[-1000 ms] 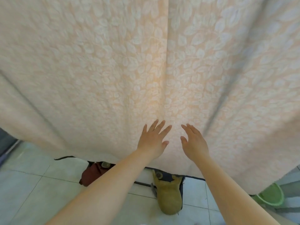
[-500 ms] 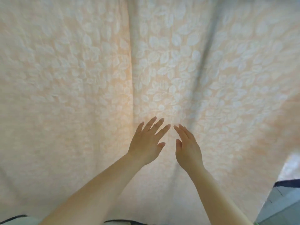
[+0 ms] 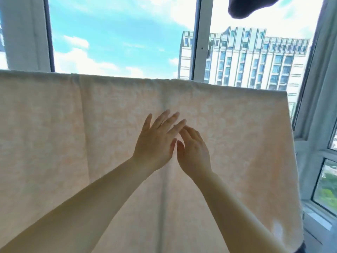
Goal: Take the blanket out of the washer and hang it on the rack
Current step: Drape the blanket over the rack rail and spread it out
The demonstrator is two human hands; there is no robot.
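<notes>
Two hands meet at the centre of the frame, both raised with their backs to the camera in front of the blanket (image 3: pixel 109 143). The left hand (image 3: pixel 156 145) has its fingers straight and slightly fanned, pointing toward the upper right; it grasps nothing. The right hand (image 3: pixel 194 152) sits just beside it, fingers loosely bent and angled toward the upper left, its fingertips overlapping those of the left hand; it also grasps nothing. Whether either palm actually touches the cloth cannot be told from this angle. The blanket, pale peach with a faint light pattern, hangs spread across the lower two thirds of the frame. Its top fold runs as a nearly level line from the left edge to the right, dropping slightly toward the right, draped over a support hidden under the cloth. A vertical crease runs down it behind the hands, and another stands further left. Above the fold, a window (image 3: pixel 197 37) with white frames shows blue sky with clouds, and a tall pale building (image 3: pixel 251 57) in the upper right. A dark cloth (image 3: pixel 242 6) hangs at the top right edge. More window panes (image 3: pixel 324 181) sit at the lower right, with greenery behind them.
</notes>
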